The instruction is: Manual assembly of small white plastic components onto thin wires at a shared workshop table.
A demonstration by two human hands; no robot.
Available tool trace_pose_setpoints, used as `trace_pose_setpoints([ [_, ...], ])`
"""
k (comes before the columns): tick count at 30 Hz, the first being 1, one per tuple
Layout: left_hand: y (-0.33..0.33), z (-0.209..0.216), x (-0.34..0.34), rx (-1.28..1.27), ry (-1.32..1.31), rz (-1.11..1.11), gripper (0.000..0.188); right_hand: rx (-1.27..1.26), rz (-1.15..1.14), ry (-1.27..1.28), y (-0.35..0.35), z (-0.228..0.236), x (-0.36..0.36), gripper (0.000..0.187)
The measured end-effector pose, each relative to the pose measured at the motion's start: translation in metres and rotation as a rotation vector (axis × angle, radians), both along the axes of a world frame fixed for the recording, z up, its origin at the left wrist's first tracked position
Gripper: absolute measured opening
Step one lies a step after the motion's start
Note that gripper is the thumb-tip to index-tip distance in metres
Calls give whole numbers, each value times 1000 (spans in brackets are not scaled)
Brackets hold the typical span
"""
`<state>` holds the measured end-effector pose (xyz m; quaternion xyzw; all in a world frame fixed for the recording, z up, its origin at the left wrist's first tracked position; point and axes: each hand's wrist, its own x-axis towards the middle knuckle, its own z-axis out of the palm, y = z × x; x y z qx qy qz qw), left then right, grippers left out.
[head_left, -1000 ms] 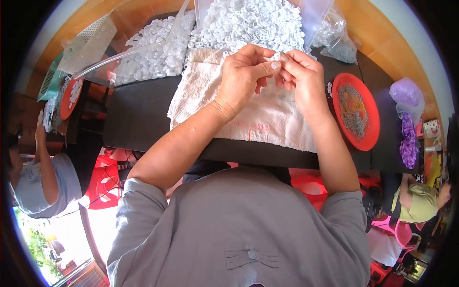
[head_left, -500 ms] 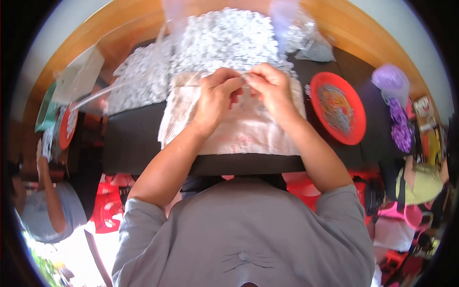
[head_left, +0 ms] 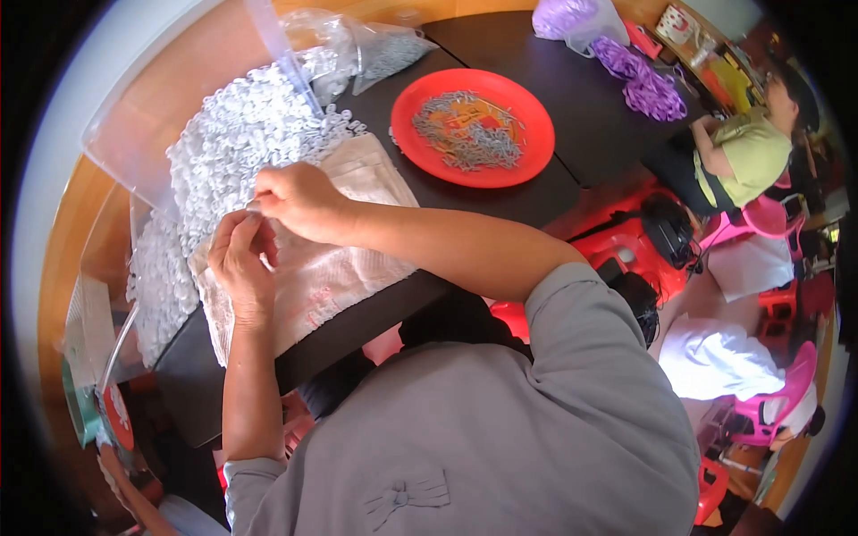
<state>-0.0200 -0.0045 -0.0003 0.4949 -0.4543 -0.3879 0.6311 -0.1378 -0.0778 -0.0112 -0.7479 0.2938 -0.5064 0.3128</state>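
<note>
Over a folded cream cloth [head_left: 357,259], my two hands meet at the fingertips. My left hand [head_left: 243,263] is closed in a pinch, its other fingers curled. From the right, my right hand [head_left: 306,202] reaches across, also pinching. Between the fingertips shows a small whitish piece [head_left: 254,206], too small to name and mostly covered by the fingers. Just beyond the hands lies a large heap of small white ring-like plastic pieces [head_left: 228,129], which spreads to the cloth's far edge.
A red plate [head_left: 536,147] with many small grey pin-like pieces stands right of the cloth on the dark table [head_left: 465,40]. Clear bags [head_left: 393,54] lie behind it. Purple strands [head_left: 648,85] sit farther right. A person in yellow-green [head_left: 755,161] sits at the right.
My view has turned to the right, so the cloth, heap and hands now appear farther left and tilted. The hands stay pinched together over the cloth.
</note>
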Motion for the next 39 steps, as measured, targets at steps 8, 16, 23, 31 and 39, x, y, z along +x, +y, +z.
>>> trace_pose_setpoints([
  [8, 0, -12, 7, -261, -513, 135, 22, 142, 1, 122, 2, 0, 11, 15],
  [16, -6, -14, 2, -55, -213, 107, 21, 114, 25, 43, 3, 5, -3, 17],
  [23, -6, -17, 20, -199, -741, 223, 21, 216, 115, -20, -3, 4, 2, 11],
  [31, -2, 8, 17, -150, 108, 165, 15, 426, 230, -170, -27, 36, -41, 13],
  [39, 8, 14, 11, -20, 164, 40, 17, 422, 287, 4, 1, 35, -26, 11],
])
